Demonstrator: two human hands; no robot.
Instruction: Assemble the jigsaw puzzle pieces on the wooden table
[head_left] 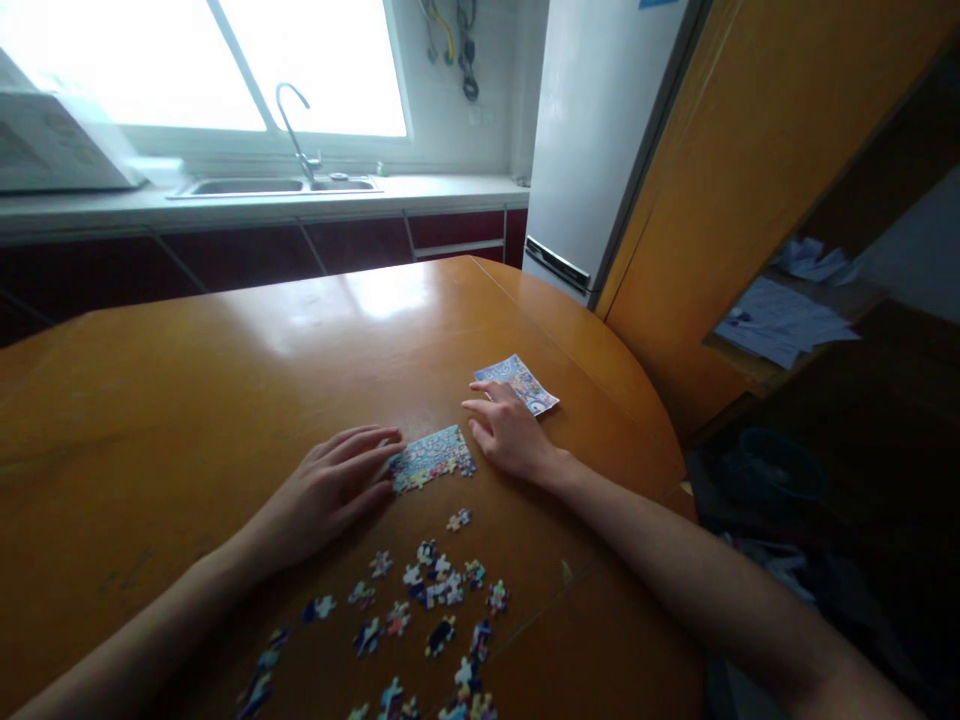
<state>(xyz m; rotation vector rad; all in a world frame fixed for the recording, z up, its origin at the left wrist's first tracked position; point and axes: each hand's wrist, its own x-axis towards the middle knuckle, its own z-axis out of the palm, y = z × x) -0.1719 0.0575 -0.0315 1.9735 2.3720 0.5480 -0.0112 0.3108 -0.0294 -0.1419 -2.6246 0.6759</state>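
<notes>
A partly joined jigsaw puzzle (433, 456), light blue with a colourful lower edge, lies flat on the wooden table (315, 370). My left hand (330, 485) rests at its left side, fingers stretched out and the fingertips on or right by its edge. To the right of the puzzle is my right hand (506, 425), its fingers spread and lying over the lower left part of a small picture sheet (529, 385). Neither hand grips anything. One loose puzzle piece (459, 519) lies just below the joined part. Nearer to me, several more puzzle pieces (435, 580) are scattered, some overlapping.
A counter with a sink (247, 187) and tap (296, 130) runs behind the table under a window. A fridge (600, 130) and a wooden cabinet (697, 170) stand at the right. Papers (787, 320) lie on a shelf there. The table's rounded edge curves past my right forearm.
</notes>
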